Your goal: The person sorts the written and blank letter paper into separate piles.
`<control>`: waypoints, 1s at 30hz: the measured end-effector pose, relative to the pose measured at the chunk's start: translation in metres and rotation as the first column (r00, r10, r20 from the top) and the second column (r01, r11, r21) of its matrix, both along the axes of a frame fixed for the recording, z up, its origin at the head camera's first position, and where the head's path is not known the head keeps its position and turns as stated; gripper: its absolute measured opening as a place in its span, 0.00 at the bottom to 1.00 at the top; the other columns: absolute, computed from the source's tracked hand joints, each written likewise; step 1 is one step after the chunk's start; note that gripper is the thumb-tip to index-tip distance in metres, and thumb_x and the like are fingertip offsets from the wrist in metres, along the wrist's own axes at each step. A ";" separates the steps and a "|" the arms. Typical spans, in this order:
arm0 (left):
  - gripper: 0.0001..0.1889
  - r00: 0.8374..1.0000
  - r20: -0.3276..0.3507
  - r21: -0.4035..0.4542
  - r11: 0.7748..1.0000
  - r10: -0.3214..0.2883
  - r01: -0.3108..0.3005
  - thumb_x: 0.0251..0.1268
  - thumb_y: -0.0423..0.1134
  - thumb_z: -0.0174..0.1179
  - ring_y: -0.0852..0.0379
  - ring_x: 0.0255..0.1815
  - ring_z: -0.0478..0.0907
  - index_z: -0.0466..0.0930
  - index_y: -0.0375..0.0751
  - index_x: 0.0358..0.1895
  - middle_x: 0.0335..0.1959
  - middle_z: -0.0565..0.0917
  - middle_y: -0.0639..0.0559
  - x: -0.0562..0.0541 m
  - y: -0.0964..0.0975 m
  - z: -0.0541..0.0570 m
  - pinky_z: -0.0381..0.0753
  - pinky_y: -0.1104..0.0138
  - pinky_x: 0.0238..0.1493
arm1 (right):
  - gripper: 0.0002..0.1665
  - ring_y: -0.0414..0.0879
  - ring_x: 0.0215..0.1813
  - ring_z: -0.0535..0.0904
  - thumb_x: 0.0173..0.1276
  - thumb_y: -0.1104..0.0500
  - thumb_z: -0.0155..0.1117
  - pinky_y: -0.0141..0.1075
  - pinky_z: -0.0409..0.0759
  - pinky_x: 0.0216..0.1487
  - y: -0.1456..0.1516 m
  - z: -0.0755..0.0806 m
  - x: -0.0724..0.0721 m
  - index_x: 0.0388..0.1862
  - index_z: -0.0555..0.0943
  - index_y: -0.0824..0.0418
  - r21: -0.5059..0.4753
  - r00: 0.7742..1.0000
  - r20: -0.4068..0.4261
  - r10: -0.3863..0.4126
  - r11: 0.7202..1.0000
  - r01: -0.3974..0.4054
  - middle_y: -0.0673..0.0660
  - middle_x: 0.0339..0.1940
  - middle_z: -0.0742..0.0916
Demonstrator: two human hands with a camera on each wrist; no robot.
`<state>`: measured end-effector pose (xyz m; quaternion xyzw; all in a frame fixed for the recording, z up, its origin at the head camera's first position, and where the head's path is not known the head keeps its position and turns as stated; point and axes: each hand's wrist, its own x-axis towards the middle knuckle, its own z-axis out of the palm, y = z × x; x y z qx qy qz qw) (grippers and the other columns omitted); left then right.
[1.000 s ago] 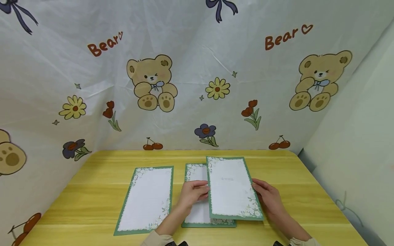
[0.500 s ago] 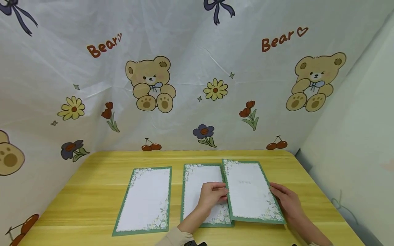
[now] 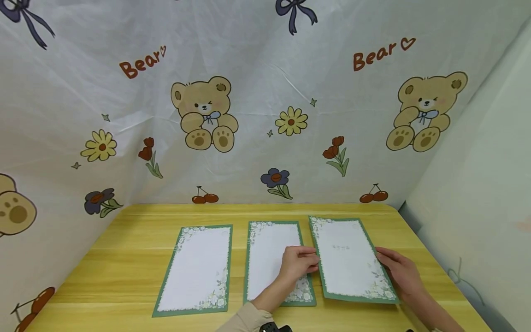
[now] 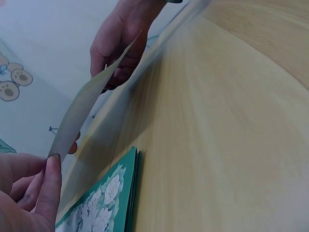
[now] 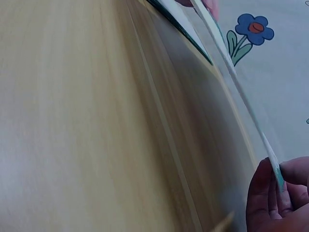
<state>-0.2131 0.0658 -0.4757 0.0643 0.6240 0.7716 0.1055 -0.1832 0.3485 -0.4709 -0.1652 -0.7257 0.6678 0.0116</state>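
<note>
A sheet of paper (image 3: 352, 263) with a green floral border and faint marks near its middle is held up off the table at the right. My left hand (image 3: 297, 263) pinches its left edge between thumb and fingers, and my right hand (image 3: 401, 273) pinches the right edge. In the left wrist view the raised sheet (image 4: 79, 111) bows slightly between both hands. Below my left hand lies a stack of matching sheets (image 3: 269, 258), whose layered edges show in the left wrist view. Another bordered sheet (image 3: 194, 269) lies flat at the left.
The yellow wood-grain table (image 3: 124, 267) backs onto a white cloth (image 3: 257, 60) printed with bears and flowers. A pale wall or panel (image 3: 477, 193) stands along the right side, with a thin cord (image 3: 464, 281) beside the table edge.
Both hands have carried the raised sheet rightward, from over the middle stack to beside it, uncovering most of the stack. The left sheet has stayed put.
</note>
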 end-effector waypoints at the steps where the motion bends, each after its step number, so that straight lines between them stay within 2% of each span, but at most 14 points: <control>1: 0.13 1.000 -0.003 -0.004 1.000 0.000 0.000 0.58 0.22 0.64 0.54 0.32 0.86 0.84 0.23 0.48 0.33 0.86 0.44 0.000 0.000 0.000 0.86 0.61 0.37 | 0.11 0.28 0.43 0.77 0.72 0.53 0.66 0.26 0.78 0.45 0.000 0.000 0.000 0.51 0.85 0.49 0.001 1.000 0.001 -0.001 1.000 0.001 0.34 0.39 0.81; 7: 0.14 1.000 0.004 -0.044 0.999 -0.016 0.016 0.59 0.25 0.66 0.49 0.31 0.87 0.83 0.24 0.49 0.32 0.86 0.46 0.001 0.001 0.000 0.86 0.60 0.36 | 0.23 0.28 0.43 0.77 0.71 0.51 0.66 0.26 0.78 0.45 0.001 -0.001 -0.001 0.61 0.80 0.60 0.062 1.000 0.014 0.021 0.998 -0.021 0.35 0.41 0.81; 12: 0.15 0.995 0.056 -0.089 0.993 -0.077 0.082 0.62 0.28 0.66 0.55 0.27 0.84 0.82 0.24 0.50 0.32 0.86 0.46 0.001 0.002 0.001 0.86 0.63 0.34 | 0.27 0.27 0.43 0.76 0.72 0.51 0.65 0.26 0.78 0.45 0.003 -0.002 -0.001 0.64 0.78 0.65 0.102 1.000 0.009 0.029 0.994 -0.030 0.35 0.42 0.82; 18: 0.11 0.983 0.099 -0.183 0.968 -0.153 0.169 0.65 0.36 0.66 0.60 0.22 0.80 0.85 0.31 0.45 0.28 0.85 0.44 0.000 0.003 0.002 0.85 0.66 0.27 | 0.31 0.26 0.40 0.75 0.73 0.51 0.63 0.26 0.78 0.42 0.006 -0.001 0.000 0.66 0.75 0.71 0.247 0.999 0.030 0.027 0.969 -0.034 0.44 0.47 0.84; 21: 0.09 0.977 0.092 -0.255 0.944 -0.191 0.208 0.66 0.39 0.66 0.61 0.21 0.78 0.86 0.36 0.41 0.25 0.84 0.46 0.000 0.003 0.004 0.82 0.68 0.23 | 0.32 0.30 0.42 0.76 0.74 0.49 0.61 0.27 0.77 0.41 0.007 -0.001 0.001 0.65 0.74 0.72 0.338 0.998 0.047 0.031 0.940 -0.045 0.53 0.51 0.85; 24: 0.10 0.971 0.069 -0.318 0.917 -0.229 0.239 0.66 0.42 0.66 0.61 0.19 0.75 0.86 0.37 0.37 0.21 0.81 0.49 0.001 0.001 0.006 0.77 0.70 0.19 | 0.32 0.44 0.49 0.79 0.76 0.47 0.58 0.30 0.78 0.42 0.007 0.000 0.002 0.63 0.76 0.73 0.444 0.998 0.044 0.053 0.894 -0.067 0.63 0.55 0.84; 26: 0.11 0.964 0.056 -0.355 0.898 -0.258 0.261 0.67 0.43 0.65 0.61 0.15 0.71 0.85 0.39 0.32 0.17 0.78 0.51 0.001 0.001 0.008 0.71 0.71 0.16 | 0.32 0.54 0.52 0.79 0.76 0.46 0.56 0.34 0.79 0.43 0.007 0.001 0.002 0.62 0.77 0.73 0.514 0.997 0.036 0.068 0.854 -0.077 0.66 0.55 0.84; 28: 0.15 0.958 0.047 -0.387 0.879 -0.284 0.280 0.67 0.45 0.64 0.61 0.12 0.65 0.80 0.42 0.23 0.14 0.73 0.53 0.001 0.000 0.009 0.65 0.71 0.14 | 0.30 0.60 0.52 0.79 0.77 0.47 0.55 0.38 0.79 0.42 0.007 0.001 0.001 0.60 0.78 0.73 0.581 0.996 0.028 0.084 0.810 -0.084 0.67 0.52 0.84; 30: 0.20 0.953 0.044 -0.409 0.865 -0.300 0.291 0.68 0.46 0.64 0.61 0.10 0.60 0.72 0.46 0.17 0.12 0.69 0.54 0.001 0.000 0.010 0.60 0.70 0.14 | 0.29 0.60 0.49 0.80 0.77 0.48 0.55 0.42 0.80 0.42 0.007 0.000 0.001 0.59 0.78 0.74 0.619 0.995 0.022 0.093 0.781 -0.087 0.66 0.49 0.85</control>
